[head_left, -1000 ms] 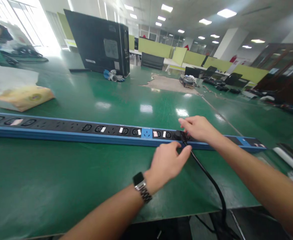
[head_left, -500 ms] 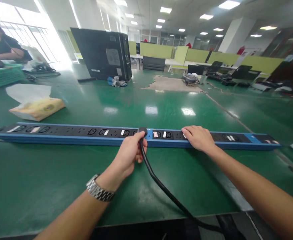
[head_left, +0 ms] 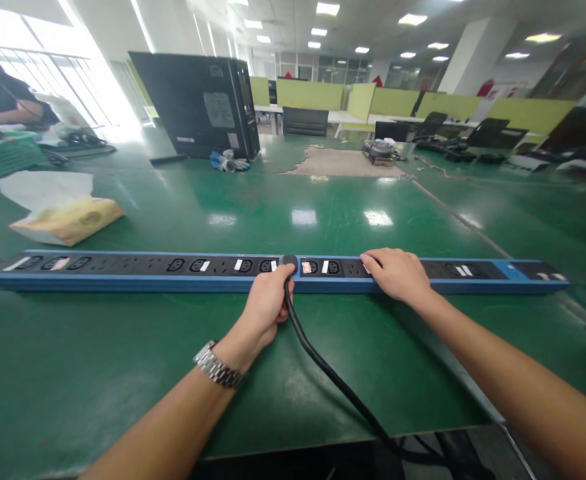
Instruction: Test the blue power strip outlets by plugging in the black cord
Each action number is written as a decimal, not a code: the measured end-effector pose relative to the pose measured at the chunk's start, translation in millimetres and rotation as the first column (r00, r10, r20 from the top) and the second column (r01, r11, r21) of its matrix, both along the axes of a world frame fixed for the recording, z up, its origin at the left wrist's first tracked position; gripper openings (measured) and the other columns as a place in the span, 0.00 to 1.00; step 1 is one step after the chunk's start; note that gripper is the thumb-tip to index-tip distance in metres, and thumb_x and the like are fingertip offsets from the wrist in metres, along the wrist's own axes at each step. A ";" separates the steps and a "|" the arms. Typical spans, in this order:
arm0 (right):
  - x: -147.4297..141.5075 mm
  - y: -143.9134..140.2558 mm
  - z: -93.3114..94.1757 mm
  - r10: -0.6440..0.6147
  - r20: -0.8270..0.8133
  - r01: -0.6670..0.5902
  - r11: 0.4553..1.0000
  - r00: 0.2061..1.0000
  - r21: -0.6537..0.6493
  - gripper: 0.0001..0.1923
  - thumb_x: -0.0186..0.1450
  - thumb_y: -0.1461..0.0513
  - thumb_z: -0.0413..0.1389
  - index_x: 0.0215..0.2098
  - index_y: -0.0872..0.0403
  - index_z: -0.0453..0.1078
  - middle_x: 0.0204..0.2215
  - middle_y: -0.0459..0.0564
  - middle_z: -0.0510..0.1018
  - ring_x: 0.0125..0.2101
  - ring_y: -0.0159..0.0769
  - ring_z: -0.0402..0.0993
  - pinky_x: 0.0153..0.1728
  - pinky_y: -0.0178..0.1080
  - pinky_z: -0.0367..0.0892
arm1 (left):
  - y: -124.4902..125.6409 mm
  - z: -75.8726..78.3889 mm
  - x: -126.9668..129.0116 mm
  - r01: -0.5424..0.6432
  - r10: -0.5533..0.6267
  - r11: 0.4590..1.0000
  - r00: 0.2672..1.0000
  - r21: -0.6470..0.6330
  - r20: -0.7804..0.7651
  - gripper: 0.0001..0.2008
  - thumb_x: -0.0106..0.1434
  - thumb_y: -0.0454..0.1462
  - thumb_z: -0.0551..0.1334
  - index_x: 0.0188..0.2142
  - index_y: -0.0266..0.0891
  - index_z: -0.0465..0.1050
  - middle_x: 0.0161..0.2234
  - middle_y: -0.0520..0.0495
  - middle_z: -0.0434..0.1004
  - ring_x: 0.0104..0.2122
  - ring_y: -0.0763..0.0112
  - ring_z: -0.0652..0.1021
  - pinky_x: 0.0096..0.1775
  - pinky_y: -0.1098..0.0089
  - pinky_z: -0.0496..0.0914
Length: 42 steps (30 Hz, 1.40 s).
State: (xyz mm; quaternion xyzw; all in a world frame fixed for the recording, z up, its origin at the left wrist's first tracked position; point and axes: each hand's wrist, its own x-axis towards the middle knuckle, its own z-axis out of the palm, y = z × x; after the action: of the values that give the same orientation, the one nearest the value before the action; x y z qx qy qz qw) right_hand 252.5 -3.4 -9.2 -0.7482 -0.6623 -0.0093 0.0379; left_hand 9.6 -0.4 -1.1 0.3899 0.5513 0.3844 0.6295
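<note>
A long blue and black power strip lies crosswise on the green tabletop, with several sockets and small white labels along its top. My left hand, with a metal watch at the wrist, is closed on a black plug at a socket near the strip's middle. How deep the plug sits cannot be made out. From it a thick black cord curves down over the table's front edge. Right of the middle, my right hand grips the strip across its top, thumb on the near side; its far fingertips are hidden.
A tissue pack lies beyond the strip's left part. Farther back stand a black computer case, blue-grey gloves and a green basket. A person sits at the far left. The table's front edge is close to me.
The plug in my left hand now sits lower and flatter against the strip's middle, and my left wrist has shifted slightly right. My right hand stays on the strip. The view has shifted slightly.
</note>
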 end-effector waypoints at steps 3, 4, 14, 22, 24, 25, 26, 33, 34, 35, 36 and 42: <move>-0.2 -0.3 0.7 -0.006 0.006 0.006 1.000 1.000 -0.011 0.29 0.70 0.47 0.37 0.51 0.47 0.75 0.50 0.52 0.77 0.49 0.45 0.70 0.47 0.45 0.59 | -3.8 6.6 2.0 0.010 -0.009 0.999 1.000 0.048 -0.023 0.19 0.58 0.45 0.58 0.15 0.40 0.59 0.10 0.56 0.54 0.09 0.80 0.57 0.13 0.77 0.46; -0.4 -0.4 1.0 -0.008 0.010 0.008 1.000 1.000 -0.016 0.29 0.70 0.47 0.36 0.51 0.47 0.75 0.49 0.52 0.78 0.48 0.45 0.71 0.47 0.45 0.59 | -6.1 11.7 -0.5 -0.007 0.007 0.990 1.000 0.138 0.003 0.20 0.59 0.45 0.58 0.15 0.40 0.59 0.10 0.56 0.55 0.10 0.80 0.58 0.13 0.77 0.49; -1.5 -0.1 1.7 -0.012 0.014 0.013 1.000 1.000 -0.013 0.29 0.70 0.47 0.37 0.49 0.48 0.76 0.47 0.52 0.79 0.46 0.44 0.72 0.45 0.44 0.59 | 6.5 16.6 -108.3 -0.093 0.090 0.996 0.970 0.004 0.226 0.22 0.66 0.43 0.52 0.16 0.40 0.55 0.10 0.57 0.47 0.11 0.80 0.53 0.13 0.78 0.48; -0.7 -0.4 -0.2 -0.017 0.008 0.017 1.000 1.000 -0.003 0.29 0.69 0.47 0.37 0.49 0.47 0.76 0.47 0.51 0.79 0.46 0.44 0.73 0.45 0.44 0.59 | 15.0 10.1 -102.6 -0.152 0.166 0.984 0.970 -0.090 0.175 0.23 0.65 0.43 0.54 0.16 0.40 0.52 0.10 0.59 0.47 0.10 0.81 0.53 0.13 0.79 0.48; -0.3 -0.1 -0.7 -0.016 0.012 0.016 1.000 1.000 -0.002 0.29 0.69 0.47 0.37 0.49 0.48 0.76 0.47 0.51 0.79 0.46 0.44 0.73 0.45 0.44 0.59 | 15.2 9.3 -103.1 -0.152 0.163 0.984 0.977 -0.089 0.135 0.23 0.64 0.43 0.55 0.16 0.41 0.51 0.10 0.59 0.47 0.10 0.81 0.52 0.12 0.78 0.47; -0.3 0.0 -0.8 -0.017 0.014 0.017 1.000 1.000 -0.001 0.29 0.69 0.47 0.37 0.49 0.48 0.76 0.47 0.51 0.79 0.46 0.44 0.73 0.45 0.44 0.59 | 14.4 10.2 -102.7 -0.156 0.164 0.984 0.981 -0.083 0.107 0.22 0.63 0.43 0.55 0.16 0.41 0.50 0.10 0.59 0.47 0.10 0.81 0.52 0.12 0.78 0.46; -0.5 0.0 -0.6 -0.020 0.015 0.020 1.000 1.000 0.001 0.29 0.69 0.47 0.37 0.49 0.48 0.76 0.47 0.51 0.79 0.46 0.44 0.73 0.45 0.44 0.59 | 12.6 12.2 -100.7 -0.167 0.172 0.984 0.982 -0.063 0.084 0.22 0.62 0.43 0.56 0.16 0.41 0.50 0.10 0.59 0.47 0.10 0.81 0.52 0.12 0.78 0.46; -4.4 -1.5 2.8 -0.035 0.012 0.035 0.999 0.999 0.006 0.29 0.70 0.47 0.37 0.47 0.48 0.77 0.45 0.52 0.80 0.46 0.43 0.73 0.45 0.43 0.59 | -10.7 20.1 -29.0 -0.091 0.073 0.972 0.993 0.215 0.089 0.20 0.61 0.44 0.57 0.16 0.40 0.57 0.11 0.57 0.53 0.12 0.81 0.56 0.15 0.77 0.50; -4.6 -1.6 2.9 -0.039 0.011 0.039 0.999 0.999 0.004 0.29 0.70 0.47 0.37 0.48 0.48 0.77 0.45 0.52 0.80 0.46 0.43 0.73 0.45 0.43 0.59 | -10.9 16.0 -18.2 -0.080 0.069 0.981 0.995 0.177 0.066 0.20 0.61 0.44 0.57 0.16 0.40 0.56 0.11 0.57 0.53 0.11 0.81 0.56 0.15 0.77 0.49; -4.6 -1.7 2.9 -0.040 0.010 0.040 0.999 0.999 -0.001 0.29 0.70 0.47 0.37 0.48 0.47 0.77 0.45 0.52 0.80 0.46 0.43 0.72 0.45 0.43 0.59 | -10.0 11.2 -9.7 -0.067 0.061 0.987 0.997 0.149 0.045 0.21 0.61 0.45 0.56 0.16 0.40 0.57 0.11 0.57 0.53 0.11 0.81 0.55 0.14 0.76 0.47; -4.5 -1.7 2.9 -0.036 0.009 0.036 0.999 0.999 -0.005 0.29 0.70 0.47 0.37 0.48 0.47 0.77 0.45 0.52 0.80 0.46 0.43 0.72 0.45 0.43 0.59 | -8.6 6.4 -3.5 -0.063 0.059 0.989 0.998 0.132 0.032 0.21 0.61 0.45 0.56 0.16 0.40 0.57 0.11 0.58 0.52 0.10 0.81 0.55 0.14 0.76 0.46; -4.7 -1.0 2.8 -0.031 0.001 0.031 1.000 1.000 -0.002 0.30 0.70 0.46 0.37 0.48 0.47 0.77 0.45 0.52 0.80 0.46 0.44 0.72 0.45 0.44 0.59 | -8.4 -3.6 3.5 -0.032 0.026 0.996 0.997 0.080 0.076 0.21 0.61 0.46 0.55 0.15 0.41 0.56 0.09 0.58 0.50 0.09 0.81 0.52 0.14 0.76 0.43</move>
State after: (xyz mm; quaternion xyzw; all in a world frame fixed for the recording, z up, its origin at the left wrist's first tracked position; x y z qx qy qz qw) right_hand 247.8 -4.4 -6.3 -0.7583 -0.6508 -0.0097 0.0367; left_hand 13.1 -8.8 -4.7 0.3924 0.5168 0.4300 0.6277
